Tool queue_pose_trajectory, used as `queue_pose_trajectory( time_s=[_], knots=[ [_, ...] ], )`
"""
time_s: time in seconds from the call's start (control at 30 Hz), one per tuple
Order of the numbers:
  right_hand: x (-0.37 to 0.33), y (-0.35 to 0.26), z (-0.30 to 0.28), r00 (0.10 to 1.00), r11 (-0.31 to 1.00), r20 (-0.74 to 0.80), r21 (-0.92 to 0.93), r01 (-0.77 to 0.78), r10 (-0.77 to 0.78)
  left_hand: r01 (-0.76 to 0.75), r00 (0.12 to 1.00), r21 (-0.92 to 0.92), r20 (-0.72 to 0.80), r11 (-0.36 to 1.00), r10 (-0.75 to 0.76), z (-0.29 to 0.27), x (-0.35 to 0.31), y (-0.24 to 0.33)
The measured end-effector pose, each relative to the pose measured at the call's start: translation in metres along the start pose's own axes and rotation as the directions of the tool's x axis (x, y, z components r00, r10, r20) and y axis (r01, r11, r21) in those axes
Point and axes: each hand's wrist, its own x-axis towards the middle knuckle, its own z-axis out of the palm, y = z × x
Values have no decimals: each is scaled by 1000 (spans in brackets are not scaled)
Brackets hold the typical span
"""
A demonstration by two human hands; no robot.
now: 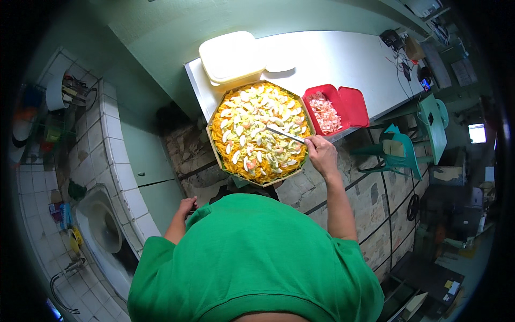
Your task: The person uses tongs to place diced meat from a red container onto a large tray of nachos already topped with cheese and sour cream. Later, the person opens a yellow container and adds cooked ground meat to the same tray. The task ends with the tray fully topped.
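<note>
My right hand (322, 155) is closed around a slim metal utensil (284, 134), whose tip reaches into the food. Beneath that tip is a large octagonal tray (216, 152) on the near side of the white table, its front part reaching past the table edge. Orange-yellow noodles (228, 167) fill it, topped with egg slices (242, 140), pale green shreds and pink shrimp. Low at my left side, my left hand (188, 205) has its fingers curled, away from the tray; whatever they may hold is hidden.
Right of the tray, a red container (326, 110) holds pink shrimp, with its red lid (353, 107) beside it. A pale lidded tub (230, 58) stands behind the tray on the white table (332, 59). A tiled sink counter (115, 145) runs along the left; a green chair (399, 150) stands right.
</note>
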Motion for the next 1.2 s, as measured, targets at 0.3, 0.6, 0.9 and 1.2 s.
queue_pose_trajectory(
  time_s=[0.3,0.6,0.9,1.2],
  knots=[
    [8,8,11,999,999,-37,30,28,-26,-16,999,17,-34,1000,17,-3,5,-18],
    [36,126,-57,910,888,-323,-290,-356,260,-115,993,-123,5,986,117,-6,26,-24],
    [34,128,-36,958,868,-241,-430,-248,154,-31,998,-160,-64,987,21,-15,16,-17],
    [39,127,-18,970,848,-241,-522,-93,-42,-38,999,-76,-19,996,36,-11,38,-40]
  ],
)
